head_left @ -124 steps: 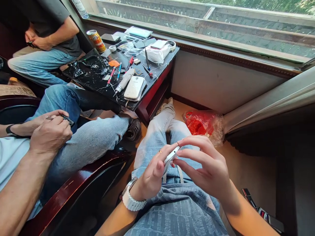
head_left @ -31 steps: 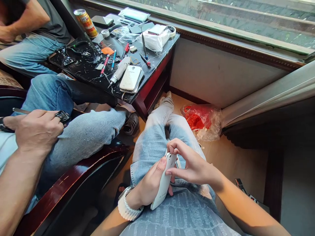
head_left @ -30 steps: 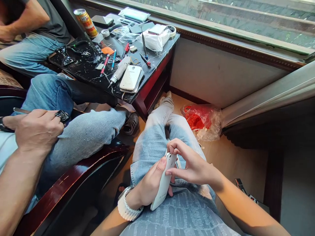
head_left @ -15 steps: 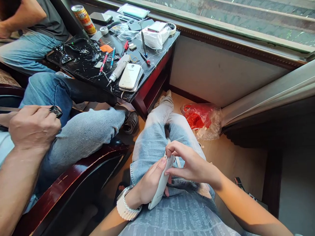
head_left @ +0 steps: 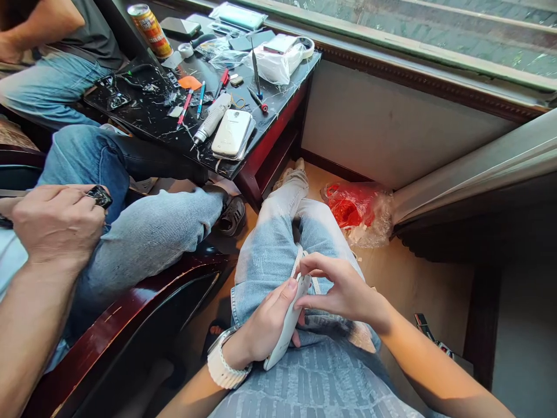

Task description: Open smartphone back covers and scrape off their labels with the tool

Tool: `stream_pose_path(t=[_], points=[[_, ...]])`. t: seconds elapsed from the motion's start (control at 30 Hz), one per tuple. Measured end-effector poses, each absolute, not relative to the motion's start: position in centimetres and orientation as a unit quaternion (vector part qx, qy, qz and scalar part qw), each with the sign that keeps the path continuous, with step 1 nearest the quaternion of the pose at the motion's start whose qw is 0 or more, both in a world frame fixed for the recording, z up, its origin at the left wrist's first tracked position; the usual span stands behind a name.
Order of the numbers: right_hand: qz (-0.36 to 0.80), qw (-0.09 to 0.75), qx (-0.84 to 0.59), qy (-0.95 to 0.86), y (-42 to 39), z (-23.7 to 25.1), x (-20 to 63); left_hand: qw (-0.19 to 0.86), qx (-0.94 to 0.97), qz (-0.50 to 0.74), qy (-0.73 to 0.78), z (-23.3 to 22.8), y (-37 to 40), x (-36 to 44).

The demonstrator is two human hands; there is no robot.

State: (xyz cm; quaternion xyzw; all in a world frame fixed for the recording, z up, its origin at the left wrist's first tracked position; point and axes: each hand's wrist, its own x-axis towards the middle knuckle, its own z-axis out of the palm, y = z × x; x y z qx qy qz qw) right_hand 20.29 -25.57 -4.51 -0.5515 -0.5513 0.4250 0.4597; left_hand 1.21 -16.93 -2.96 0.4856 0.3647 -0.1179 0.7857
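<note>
A white smartphone (head_left: 282, 343) is held on edge above my lap, seen at a steep slant. My left hand (head_left: 266, 323) is wrapped around it, thumb along its near upper side and fingertips showing beyond the far edge. A white watch band sits on that wrist. At the phone's top end, my right hand (head_left: 337, 289) grips it with bent fingers over the upper edge and the thumb lower against the side. The exact contact under the right fingertips is hidden. A pale cord (head_left: 296, 259) lies on the jeans just past the phone.
The black table (head_left: 174, 142) holds stacked white phones (head_left: 232, 134), an electric screwdriver (head_left: 213, 119), screwdrivers, a drink can (head_left: 150, 30) and plastic-wrapped items. A co-worker's fist (head_left: 61, 223) is at left, beside a wooden chair arm (head_left: 130, 307). A red plastic bag (head_left: 350, 206) lies on the floor.
The view has shifted very slightly. Both hands keep almost the same grip on the smartphone, with the right fingers a touch lower at its top end.
</note>
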Motion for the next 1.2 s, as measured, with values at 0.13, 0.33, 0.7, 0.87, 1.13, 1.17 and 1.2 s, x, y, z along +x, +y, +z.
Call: stream_pose_path(t=[0.13,0.33,0.7,0.87,1.13,1.17,1.2], points=[[0.422,0.455,-0.556,-0.552,-25.6,-4.5,20.2,0.785,0.484,-0.112,0.371,-2.8,-17.0,1.2],[0.404,0.464,-0.546,-0.568,-25.3,-4.7,20.0,0.782,0.483,-0.094,0.382,-2.5,-17.3,1.2],[0.429,0.429,-0.515,-0.606,-23.8,-4.1,21.1,0.779,0.480,-0.094,0.392,-2.7,-17.4,1.6],[0.442,0.436,-0.503,-0.601,-23.1,-4.1,21.2,0.796,0.442,-0.098,0.402,-3.2,-17.3,1.5],[0.413,0.423,-0.524,-0.613,-23.5,-4.3,21.3,0.801,0.445,-0.080,0.393,-3.5,-17.2,1.6],[0.410,0.424,-0.527,-0.612,-23.6,-4.3,21.2,0.802,0.443,-0.079,0.394,-3.4,-17.2,1.6],[0.406,0.424,-0.530,-0.612,-23.7,-4.3,21.2,0.803,0.438,-0.076,0.396,-3.4,-17.2,1.6]])
